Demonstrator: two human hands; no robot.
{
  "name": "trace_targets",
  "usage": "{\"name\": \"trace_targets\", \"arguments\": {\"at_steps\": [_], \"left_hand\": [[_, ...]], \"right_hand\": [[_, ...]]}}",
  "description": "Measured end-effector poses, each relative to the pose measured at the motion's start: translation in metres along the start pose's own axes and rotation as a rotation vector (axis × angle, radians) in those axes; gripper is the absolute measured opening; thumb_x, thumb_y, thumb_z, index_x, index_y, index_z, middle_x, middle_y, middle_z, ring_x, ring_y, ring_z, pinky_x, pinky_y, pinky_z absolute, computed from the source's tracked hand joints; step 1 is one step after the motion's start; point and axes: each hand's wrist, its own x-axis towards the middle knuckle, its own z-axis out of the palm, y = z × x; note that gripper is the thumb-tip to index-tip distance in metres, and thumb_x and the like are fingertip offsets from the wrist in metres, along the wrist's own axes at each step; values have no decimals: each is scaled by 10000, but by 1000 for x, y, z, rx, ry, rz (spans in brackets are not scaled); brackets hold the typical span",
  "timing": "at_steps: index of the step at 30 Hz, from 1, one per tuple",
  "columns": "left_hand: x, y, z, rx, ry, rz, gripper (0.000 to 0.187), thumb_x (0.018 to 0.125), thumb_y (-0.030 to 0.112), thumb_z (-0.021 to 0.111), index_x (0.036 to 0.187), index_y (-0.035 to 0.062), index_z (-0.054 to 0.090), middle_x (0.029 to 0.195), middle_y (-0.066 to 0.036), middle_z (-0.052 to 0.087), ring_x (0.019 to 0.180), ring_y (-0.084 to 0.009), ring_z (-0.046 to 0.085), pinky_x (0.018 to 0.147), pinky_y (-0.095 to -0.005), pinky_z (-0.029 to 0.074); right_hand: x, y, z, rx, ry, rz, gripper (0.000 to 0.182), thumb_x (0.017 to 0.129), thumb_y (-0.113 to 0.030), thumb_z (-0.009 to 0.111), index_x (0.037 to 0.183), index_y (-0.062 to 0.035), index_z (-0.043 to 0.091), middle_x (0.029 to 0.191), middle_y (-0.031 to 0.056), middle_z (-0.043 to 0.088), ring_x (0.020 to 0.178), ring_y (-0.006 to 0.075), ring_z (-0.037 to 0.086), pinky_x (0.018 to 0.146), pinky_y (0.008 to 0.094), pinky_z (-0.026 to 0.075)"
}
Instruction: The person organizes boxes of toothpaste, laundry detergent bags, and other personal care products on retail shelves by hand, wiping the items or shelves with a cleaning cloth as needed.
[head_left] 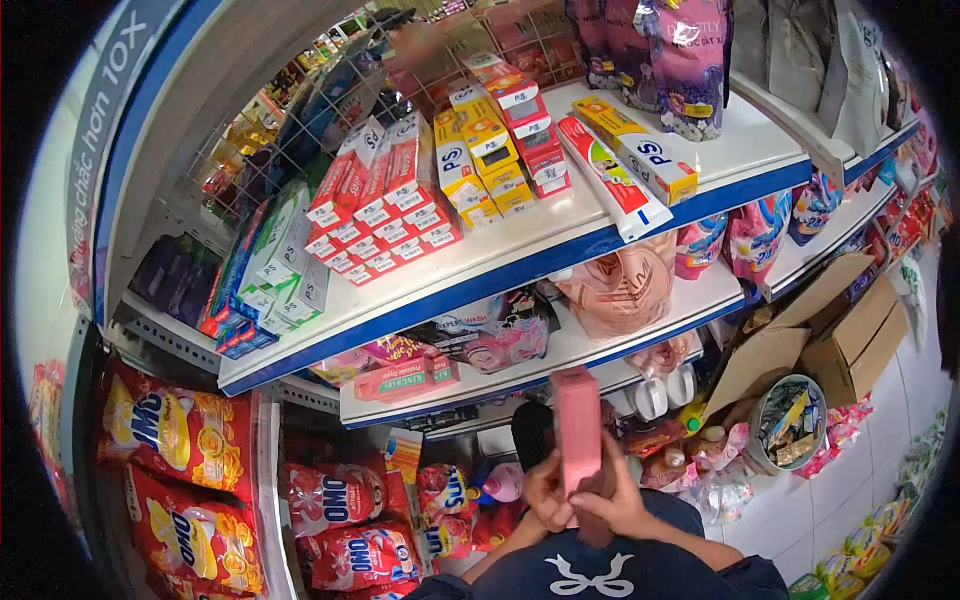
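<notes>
A narrow pink box [576, 425] stands upright in front of the person's dark top, low in the view. My left hand [548, 495] holds its lower left side with bent fingers. On the other side, my right hand [615, 500] grips the lower right part. The box's print is too blurred to read. Nearest on the lower shelf lie pink and red boxes [405, 377]. Above, the top shelf holds stacked red and white boxes [385, 215], yellow boxes [480, 160] and a loose toothpaste pack [612, 180].
Blue-edged shelves [520, 285] cross the view. Red detergent bags [180, 430] fill the left side. Purple pouches [690, 70] stand at the top right. An open cardboard box [850, 330] and a round bin [790, 465] with small packs stand on the right, by the tiled floor [850, 510].
</notes>
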Motion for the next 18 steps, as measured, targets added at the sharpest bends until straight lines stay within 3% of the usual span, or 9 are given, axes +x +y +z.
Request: {"name": "trace_targets", "arguments": {"at_steps": [2,4,7,10,11,14,16,17,18], "left_hand": [[17,9,-10,128,40,202,643,718,244,587,1212,-82,334,1130,-254,490,1017,-302,530,881,-384,416],[25,19,-5,208,166,254,642,696,301,585,1181,-69,386,966,-230,579,833,-274,606,735,-345,488],[29,21,-18,450,144,387,667,657,371,582,1146,-57,437,796,-188,616,636,-237,607,549,-306,481],[34,18,-23,418,224,389,683,633,408,582,1124,-52,461,748,-163,612,570,-208,573,491,-290,443],[38,20,-23,409,253,395,688,627,417,584,1118,-51,467,738,-155,610,555,-200,564,480,-286,436],[59,30,-29,405,338,445,698,619,432,599,1107,-52,475,737,-128,603,546,-186,548,490,-284,442],[79,57,-27,321,447,310,792,622,495,630,1141,-78,457,1007,-167,570,865,-220,575,729,-321,466],[82,51,-47,436,484,343,841,633,483,643,1201,-87,401,1109,-167,519,987,-239,527,828,-336,428],[100,71,-43,346,563,267,826,662,424,627,1244,-90,347,1140,-170,499,992,-238,525,832,-339,428]], "right_hand": [[2,-19,9,139,-108,102,796,752,-119,656,1341,41,144,1348,174,266,1238,225,289,1014,333,228],[-1,-8,4,-1,-191,105,754,764,-117,648,1335,35,180,1339,159,290,1228,201,302,993,324,268],[-6,-11,10,318,-209,234,715,758,-155,666,1309,40,255,1295,157,357,1198,192,343,973,316,299],[-11,-2,4,-12,-293,160,648,763,-124,659,1282,46,309,1253,148,415,1172,193,376,972,318,303],[-11,-11,7,-25,-245,154,562,763,-75,651,1238,48,377,1190,129,480,1108,178,444,949,310,334],[-12,-10,9,227,-232,323,464,769,-25,631,1183,48,436,1147,113,516,1048,155,489,914,302,371],[-12,-1,7,166,-254,324,411,764,-26,637,1133,51,473,1118,108,537,1005,151,516,889,301,396],[-12,1,7,136,-267,315,392,769,-10,622,1127,51,475,1117,114,539,1019,158,508,901,305,387],[-10,1,8,171,-250,316,390,769,-13,622,1126,50,478,1110,113,543,1021,157,508,902,303,385]]}}
